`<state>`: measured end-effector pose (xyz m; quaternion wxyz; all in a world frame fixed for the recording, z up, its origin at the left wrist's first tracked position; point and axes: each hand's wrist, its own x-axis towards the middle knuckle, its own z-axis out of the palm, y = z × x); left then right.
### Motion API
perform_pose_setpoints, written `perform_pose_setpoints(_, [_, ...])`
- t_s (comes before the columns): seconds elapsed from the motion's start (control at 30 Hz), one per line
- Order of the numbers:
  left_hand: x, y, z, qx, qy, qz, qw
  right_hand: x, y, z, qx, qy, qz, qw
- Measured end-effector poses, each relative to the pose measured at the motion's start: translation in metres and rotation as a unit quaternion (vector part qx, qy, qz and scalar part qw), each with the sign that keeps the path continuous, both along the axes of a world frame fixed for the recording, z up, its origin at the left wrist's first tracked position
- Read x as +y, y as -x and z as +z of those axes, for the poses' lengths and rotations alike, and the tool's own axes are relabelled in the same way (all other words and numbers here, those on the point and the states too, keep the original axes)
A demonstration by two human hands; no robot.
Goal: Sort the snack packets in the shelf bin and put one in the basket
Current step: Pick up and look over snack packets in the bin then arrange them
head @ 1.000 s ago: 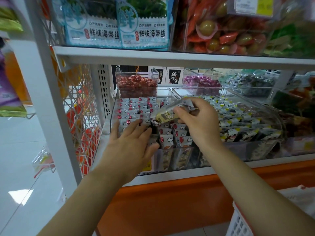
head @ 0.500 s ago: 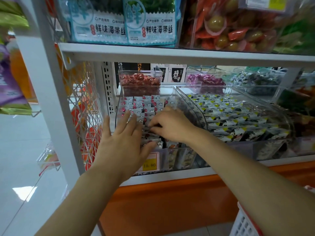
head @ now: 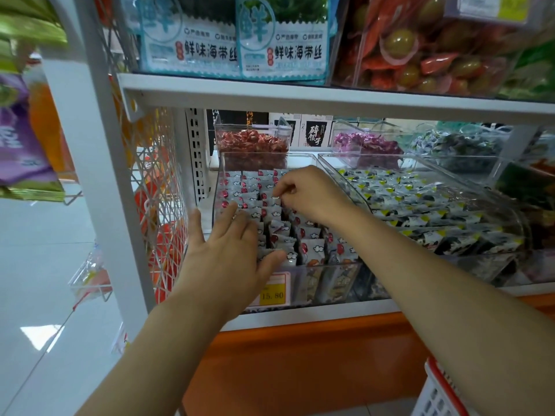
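Right hand (head: 312,195) has shifted deeper into the bin (head: 303,156) and now pinches the top edge of one packet (head: 275,201) between thumb and forefinger, other fingers curled. Left hand (head: 228,250) lies flat, fingers spread, pressing the front packets (head: 312,250), little finger at the bin's left wall. Open room shows above both hands under the upper shelf (head: 300,97). Basket (head: 435,391) sits low right, well apart.

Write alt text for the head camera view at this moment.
A person's right hand pinches the top of one packet in a clear shelf bin of red-and-white snack packets, while the left hand lies flat, fingers spread, on the packets nearer the front. A white basket with a red rim shows at the lower right.
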<state>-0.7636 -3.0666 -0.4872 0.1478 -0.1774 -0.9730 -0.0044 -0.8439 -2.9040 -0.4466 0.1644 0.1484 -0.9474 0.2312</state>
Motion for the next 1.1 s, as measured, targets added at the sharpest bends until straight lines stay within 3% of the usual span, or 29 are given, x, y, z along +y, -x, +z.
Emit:
perform_pose_setpoints(0.13, [0.001, 0.000, 0.002, -0.003, -0.011, -0.002, 1.000, -0.008, 0.014, -0.003, -0.036, -0.139, -0.002, 0.990])
perform_pose_setpoints(0.2, [0.001, -0.001, 0.004, -0.003, -0.018, -0.004, 1.000, -0.010, 0.015, -0.005, -0.038, -0.133, 0.001, 0.990])
perform_pose_setpoints(0.37, [0.002, -0.003, 0.010, 0.035, -0.051, -0.008, 0.998, 0.002, -0.006, 0.005, 0.005, 0.104, -0.003, 0.995])
perform_pose_setpoints(0.53, [0.010, -0.004, 0.016, 0.098, -0.181, -0.046, 0.977, 0.025, -0.049, 0.008, 0.103, 0.326, -0.064, 0.938])
perform_pose_setpoints(0.73, [0.029, -0.015, 0.020, -0.015, -0.410, -0.061, 0.910, 0.047, -0.100, -0.003, 0.062, 0.504, -0.080, 0.858])
perform_pose_setpoints(0.97, [0.041, -0.021, 0.020, -0.115, -0.521, -0.097, 0.840, 0.053, -0.130, -0.015, -0.024, 0.622, -0.046, 0.781])
perform_pose_setpoints(1.1, [0.042, -0.020, 0.017, -0.179, -0.621, -0.085, 0.758, 0.057, -0.135, -0.017, -0.064, 0.664, -0.021, 0.745])
